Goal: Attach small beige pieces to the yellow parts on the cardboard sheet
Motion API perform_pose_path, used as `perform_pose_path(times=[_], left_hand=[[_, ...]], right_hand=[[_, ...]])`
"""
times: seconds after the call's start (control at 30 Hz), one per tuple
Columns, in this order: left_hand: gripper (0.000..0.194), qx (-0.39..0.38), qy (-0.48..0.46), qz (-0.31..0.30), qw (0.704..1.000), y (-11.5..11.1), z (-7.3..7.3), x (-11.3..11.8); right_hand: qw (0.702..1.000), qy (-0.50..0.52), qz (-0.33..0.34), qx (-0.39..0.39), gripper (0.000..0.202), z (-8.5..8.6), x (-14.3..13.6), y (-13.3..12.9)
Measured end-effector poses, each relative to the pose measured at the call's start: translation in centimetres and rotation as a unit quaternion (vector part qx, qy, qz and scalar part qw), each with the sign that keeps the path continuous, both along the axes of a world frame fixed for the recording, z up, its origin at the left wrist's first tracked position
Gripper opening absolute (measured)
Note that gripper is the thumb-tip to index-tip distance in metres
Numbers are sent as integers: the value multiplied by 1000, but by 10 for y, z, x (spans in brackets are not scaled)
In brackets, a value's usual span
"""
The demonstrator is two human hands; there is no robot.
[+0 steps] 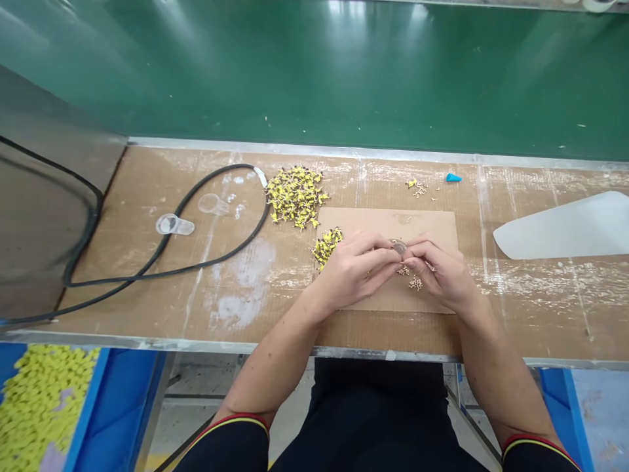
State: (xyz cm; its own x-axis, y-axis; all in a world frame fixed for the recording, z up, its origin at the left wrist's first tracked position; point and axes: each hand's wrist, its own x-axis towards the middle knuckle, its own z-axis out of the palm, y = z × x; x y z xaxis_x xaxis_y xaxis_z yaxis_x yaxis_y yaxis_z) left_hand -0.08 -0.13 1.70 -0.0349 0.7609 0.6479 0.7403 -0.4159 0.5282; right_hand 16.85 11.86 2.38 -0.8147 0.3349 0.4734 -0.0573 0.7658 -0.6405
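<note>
Over a flat cardboard sheet (388, 223), my two hands meet at their fingertips. My left hand (361, 269) is closed in a pinch at a small round grey disc (400, 248), coin-like in look. From the other side, my right hand (439, 270) pinches close against the disc; whatever tiny piece sits between its fingers is too small to name. Tiny pale pieces (415, 283) lie on the cardboard below the fingertips. Beside my left wrist is a small pile of yellow-and-black pieces (326, 246), and a larger pile of similar pieces (295, 195) lies farther back.
A looped black cable (206, 262) crosses the left of the bench, near a clear plastic scoop (174, 225). Back right are a blue cone-shaped cap (453, 177) and a white sheet (565, 226). A blue bin (122, 393) with yellow pieces stands below, left. Green surface (344, 72) lies beyond.
</note>
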Motion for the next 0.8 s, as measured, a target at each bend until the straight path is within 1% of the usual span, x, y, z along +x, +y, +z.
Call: perform_pose_path(times=[0.1, 0.2, 0.27, 0.33, 0.47, 0.6, 0.63, 0.67, 0.73, 0.8], left_hand=[[4, 15, 19, 21, 999, 1, 0, -1], [6, 18, -7, 27, 999, 0, 1, -2], [4, 20, -36, 16, 999, 0, 2, -2], [3, 13, -70, -4, 997, -1, 3, -2], [4, -30, -148, -49, 987, -1, 6, 0], [4, -72, -201, -69, 975, 0, 9, 1], [2, -80, -211, -68, 972, 0, 9, 0], [3, -84, -223, -61, 969, 1, 9, -1], [13, -76, -253, -25, 964, 1, 6, -6], [23, -63, -296, 14, 953, 2, 2, -11]], right_hand=[[1000, 12, -5, -29, 14, 0, -1, -2], [998, 24, -8, -50, 7, 1, -2, -5], [998, 39, -14, -48, 6, 2, -2, -6], [997, 59, -27, -42, 9, 3, -2, -7], [995, 86, -39, -36, 14, 3, -4, -8], [995, 92, -38, -14, 13, 2, -3, -9], [995, 90, -42, -5, 12, 2, -2, -8], [995, 84, -47, 4, 12, 1, -1, -7], [996, 66, -60, 21, 11, 0, 1, -2], [996, 39, -72, 43, 12, -1, 4, 5]])
